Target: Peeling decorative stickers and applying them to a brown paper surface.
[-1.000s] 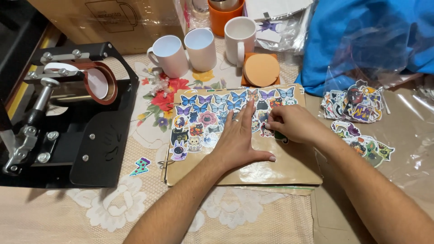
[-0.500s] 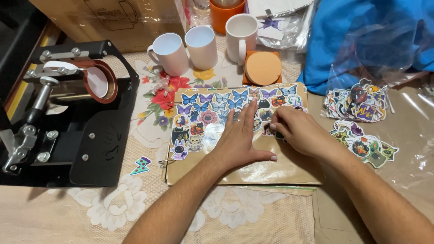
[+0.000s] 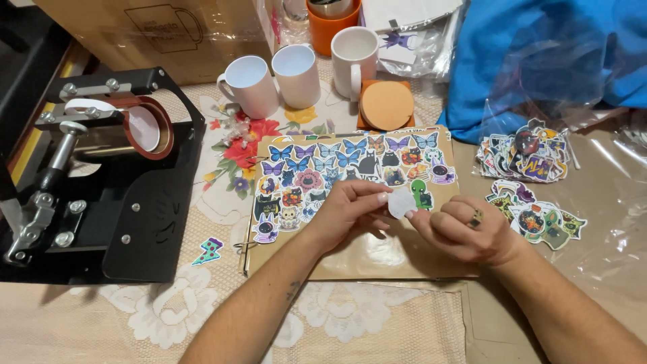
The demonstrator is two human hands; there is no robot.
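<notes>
Your left hand (image 3: 344, 214) and right hand (image 3: 461, 229) both pinch one pale sticker (image 3: 402, 202) above the board (image 3: 364, 253), 6 o'clock of the butterfly stickers (image 3: 344, 154); peel its backing slowly, keeping fingertips at the edges.

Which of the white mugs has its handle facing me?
The right one of the three white mugs, beside the orange cork coasters. Its handle points toward the camera; the left mug has its handle on the left, and the middle mug shows none.
</notes>
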